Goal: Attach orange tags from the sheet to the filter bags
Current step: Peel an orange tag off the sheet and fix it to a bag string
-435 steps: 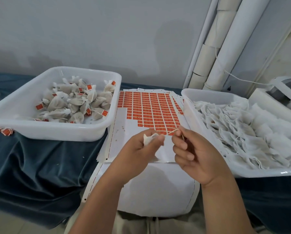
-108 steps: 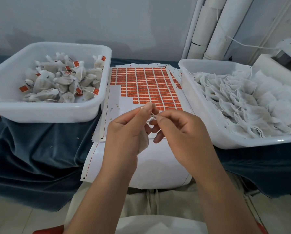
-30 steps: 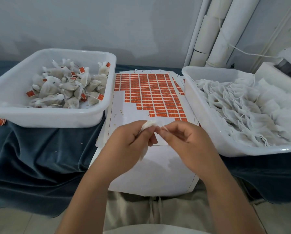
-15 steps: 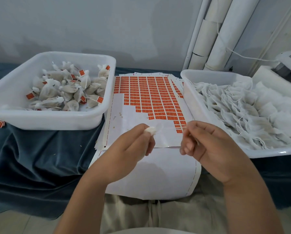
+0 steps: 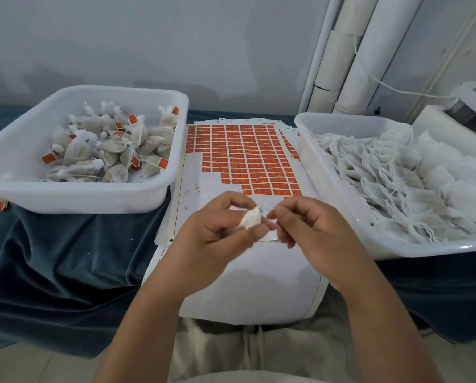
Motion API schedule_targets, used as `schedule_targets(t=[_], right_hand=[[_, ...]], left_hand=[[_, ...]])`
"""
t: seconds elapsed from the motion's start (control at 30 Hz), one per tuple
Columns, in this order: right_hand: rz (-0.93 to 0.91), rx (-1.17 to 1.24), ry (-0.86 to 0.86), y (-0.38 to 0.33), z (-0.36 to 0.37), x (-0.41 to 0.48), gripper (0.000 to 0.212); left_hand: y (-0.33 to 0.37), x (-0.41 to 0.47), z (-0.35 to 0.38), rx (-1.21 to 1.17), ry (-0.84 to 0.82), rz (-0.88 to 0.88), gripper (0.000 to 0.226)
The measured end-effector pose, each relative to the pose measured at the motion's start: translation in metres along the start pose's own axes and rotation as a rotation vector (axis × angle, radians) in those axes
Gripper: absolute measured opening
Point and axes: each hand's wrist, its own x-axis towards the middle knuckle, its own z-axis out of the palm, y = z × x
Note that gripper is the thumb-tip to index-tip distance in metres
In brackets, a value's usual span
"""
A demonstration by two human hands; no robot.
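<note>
One filter bag (image 5: 252,221) was gripped in the left hand (image 5: 217,230) over the bare near part of the top sheet (image 5: 203,194). Its string (image 5: 265,210) was pinched by the right hand (image 5: 311,228), close alongside. String preparation was judged in hand; an orange tag (image 5: 248,158) would need peeling next. Two tubs were counted: the left tub (image 5: 79,197) of tagged bags and the right tub (image 5: 397,251) of untagged.

White pipes (image 5: 375,51) behind — blue cloth (image 5: 65,258) below.
</note>
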Motion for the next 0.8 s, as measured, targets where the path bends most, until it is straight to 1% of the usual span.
schedule_targets(t=[0.07, 0.13, 0.17, 0.23, 0.3, 0.37, 0.43, 0.5, 0.53, 0.57, 0.63, 0.67, 0.73, 0.8], right_hand=[[-0.003, -0.011, -0.025, -0.002, 0.009, -0.004, 0.015], [-0.013, -0.022, -0.035, -0.005, 0.016, -0.006, 0.016], [-0.014, -0.030, -0.038, -0.007, 0.019, -0.007, 0.011], [-0.012, -0.062, -0.031, -0.009, 0.022, -0.008, 0.013], [0.009, -0.118, -0.014, -0.012, 0.021, -0.012, 0.013], [-0.006, -0.225, 0.016, -0.016, 0.018, -0.017, 0.014], [-0.064, -0.386, 0.046, -0.023, 0.014, -0.023, 0.016], [-0.169, -0.597, 0.089, -0.030, 0.011, -0.026, 0.018], [-0.222, -0.685, 0.113, -0.033, 0.008, -0.027, 0.019], [-0.265, -0.740, 0.132, -0.037, 0.006, -0.027, 0.019], [-0.330, -0.769, 0.117, -0.043, -0.002, -0.024, 0.018], [-0.355, -0.779, 0.074, -0.046, -0.005, -0.022, 0.017], [-0.390, -0.814, -0.051, -0.050, -0.009, -0.016, 0.017], [-0.433, -0.801, -0.131, -0.053, -0.009, -0.009, 0.014]], left_hand=[[-0.004, 0.001, 0.000, 0.007, 0.025, 0.026, 0.030], [-0.004, 0.002, 0.002, -0.062, 0.000, 0.063, 0.021], [-0.003, 0.001, 0.004, -0.090, 0.000, 0.078, 0.020], [0.000, 0.001, 0.007, -0.102, 0.051, 0.067, 0.020], [0.001, 0.001, 0.008, -0.021, 0.155, 0.039, 0.020], [0.002, 0.001, 0.007, 0.095, 0.245, 0.019, 0.021], [0.001, 0.002, 0.006, 0.203, 0.263, 0.007, 0.030], [0.002, 0.003, 0.006, 0.339, 0.205, -0.024, 0.048], [0.004, 0.003, 0.006, 0.407, 0.155, -0.040, 0.053], [0.006, 0.003, 0.006, 0.467, 0.104, -0.048, 0.053], [0.008, 0.002, 0.004, 0.545, 0.010, -0.050, 0.038], [0.010, 0.001, 0.003, 0.585, -0.037, -0.045, 0.032], [0.010, -0.001, 0.004, 0.651, -0.131, -0.035, 0.030], [0.010, -0.005, 0.005, 0.607, -0.199, -0.046, 0.026]])
